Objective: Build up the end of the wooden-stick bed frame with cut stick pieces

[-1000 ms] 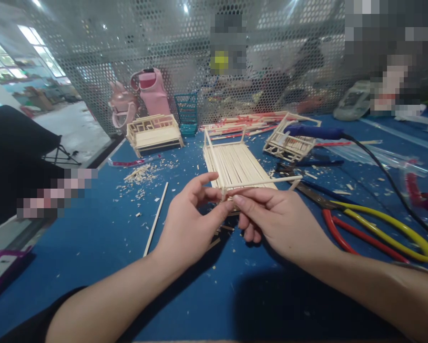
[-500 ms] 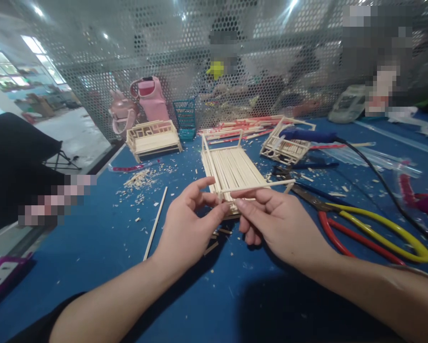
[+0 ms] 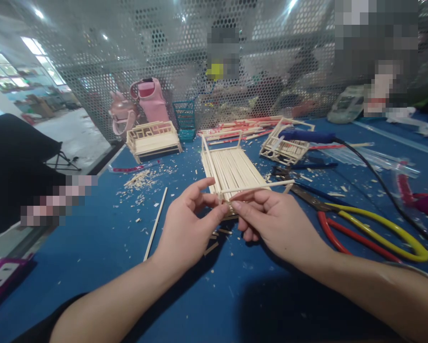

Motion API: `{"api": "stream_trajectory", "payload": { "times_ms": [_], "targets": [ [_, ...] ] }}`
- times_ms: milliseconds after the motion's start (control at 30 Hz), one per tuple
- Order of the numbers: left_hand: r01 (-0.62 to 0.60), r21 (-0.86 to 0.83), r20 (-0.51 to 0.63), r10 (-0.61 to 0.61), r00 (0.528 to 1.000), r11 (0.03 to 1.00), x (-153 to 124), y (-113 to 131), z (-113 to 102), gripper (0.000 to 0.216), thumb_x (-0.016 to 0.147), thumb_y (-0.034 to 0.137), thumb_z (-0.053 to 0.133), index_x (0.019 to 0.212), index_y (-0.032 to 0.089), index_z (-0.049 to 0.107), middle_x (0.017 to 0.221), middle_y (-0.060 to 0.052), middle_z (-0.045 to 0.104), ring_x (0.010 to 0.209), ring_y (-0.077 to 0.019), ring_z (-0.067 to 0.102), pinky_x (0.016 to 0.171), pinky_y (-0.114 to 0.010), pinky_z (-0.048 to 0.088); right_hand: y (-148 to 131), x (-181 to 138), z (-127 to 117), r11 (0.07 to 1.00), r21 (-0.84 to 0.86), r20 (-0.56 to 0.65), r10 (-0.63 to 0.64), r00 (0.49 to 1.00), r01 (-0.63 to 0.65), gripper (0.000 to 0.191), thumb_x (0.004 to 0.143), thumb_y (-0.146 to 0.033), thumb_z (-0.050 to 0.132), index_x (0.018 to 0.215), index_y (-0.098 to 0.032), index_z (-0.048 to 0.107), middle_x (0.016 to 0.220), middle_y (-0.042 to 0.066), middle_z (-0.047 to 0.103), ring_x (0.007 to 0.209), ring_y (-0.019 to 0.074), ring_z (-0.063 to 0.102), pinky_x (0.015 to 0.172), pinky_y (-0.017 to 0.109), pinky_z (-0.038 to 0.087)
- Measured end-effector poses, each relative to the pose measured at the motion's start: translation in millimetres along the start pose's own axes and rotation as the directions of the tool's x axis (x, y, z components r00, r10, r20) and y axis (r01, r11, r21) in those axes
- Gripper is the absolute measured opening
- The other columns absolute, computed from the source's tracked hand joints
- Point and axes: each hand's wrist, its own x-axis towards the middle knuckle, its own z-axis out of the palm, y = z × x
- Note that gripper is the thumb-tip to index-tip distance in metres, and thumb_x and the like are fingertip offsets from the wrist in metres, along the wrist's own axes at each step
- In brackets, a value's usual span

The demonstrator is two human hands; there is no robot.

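A miniature bed-like frame [image 3: 231, 166] of thin pale wooden sticks stands in the middle of the blue table, with a slatted floor, corner posts and rails. At its near left corner, my left hand [image 3: 190, 221] is closed, thumb and fingers around the corner post. My right hand [image 3: 281, 221] pinches a tiny wooden stick piece [image 3: 230, 206] just beside that post, under the near rail [image 3: 259, 186]. The fingertips of both hands nearly meet and partly cover the piece. A loose stick [image 3: 156, 221] lies left of my left hand.
Red-and-yellow-handled pliers [image 3: 378, 228] lie at the right. A blue glue gun-like tool [image 3: 309, 136] with a black cord rests by another stick model [image 3: 283, 147]. A small stick bench [image 3: 155, 140] stands back left, near wood scraps [image 3: 140, 178]. A perforated metal screen [image 3: 157, 52] rises behind.
My right hand has shifted slightly left, bringing its fingertips closer to the corner post. My left hand and the frame stay nearly where they were.
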Motion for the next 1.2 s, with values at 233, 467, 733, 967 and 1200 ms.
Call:
{"api": "stream_trajectory", "payload": {
  "times_ms": [233,467,733,967,1200],
  "targets": [
    [0.001,0.015,0.001,-0.001,1.000,1.000,-1.0,1.3,1.4,0.044,0.072,0.016,0.064,0.113,0.013,0.047,0.078,-0.001,0.067,0.076,-0.0144,0.065,0.076,-0.030,0.050,-1.0,0.2,0.3,1.000,0.015,-0.017,0.000,1.000,0.000,0.010,0.081,-0.022,0.058,0.075,-0.014,0.061,0.045,-0.006,0.054,0.034,0.0051,0.049,0.035,0.014,0.039],
    [0.002,0.041,0.002,-0.002,1.000,0.999,0.1,2.0,1.9,0.043,0.073,0.016,0.064,0.112,0.014,0.047,0.075,0.001,0.067,0.074,-0.0137,0.064,0.074,-0.029,0.049,-2.6,0.5,0.7,1.000,0.015,-0.024,0.017,1.000,-0.016,0.010,0.080,-0.020,0.058,0.074,-0.013,0.062,0.045,-0.006,0.054,0.034,0.0046,0.048,0.034,0.014,0.039],
    [-0.023,0.050,0.000,0.023,1.000,0.998,1.2,0.0,2.4,0.041,0.074,0.019,0.064,0.111,0.014,0.048,0.073,0.002,0.066,0.072,-0.0124,0.063,0.072,-0.027,0.049,-1.2,0.5,-0.3,1.000,0.028,-0.021,-0.006,1.000,0.007,0.010,0.079,-0.022,0.058,0.075,-0.014,0.062,0.044,-0.006,0.053,0.034,0.0049,0.048,0.034,0.015,0.039],
    [-0.021,0.047,-0.012,0.021,1.000,0.999,1.3,-0.6,2.4,0.039,0.074,0.017,0.063,0.110,0.015,0.049,0.071,0.004,0.064,0.070,-0.0112,0.062,0.071,-0.026,0.049,0.3,-1.1,0.5,0.997,0.076,-0.027,0.017,0.999,-0.015,0.017,0.073,-0.013,0.053,0.089,-0.014,0.061,0.043,-0.008,0.054,0.034,0.0065,0.049,0.036,0.016,0.041],
    [-0.023,0.046,0.004,0.023,1.000,0.999,1.4,-1.3,2.9,0.042,0.074,0.021,0.065,0.112,0.014,0.048,0.075,0.002,0.066,0.074,-0.0125,0.064,0.073,-0.027,0.049,-0.3,-0.7,1.1,0.997,0.068,0.002,-0.027,1.000,0.027,0.009,0.078,-0.024,0.058,0.077,-0.015,0.060,0.044,-0.007,0.052,0.035,0.0051,0.047,0.035,0.014,0.039]
  ]
}}
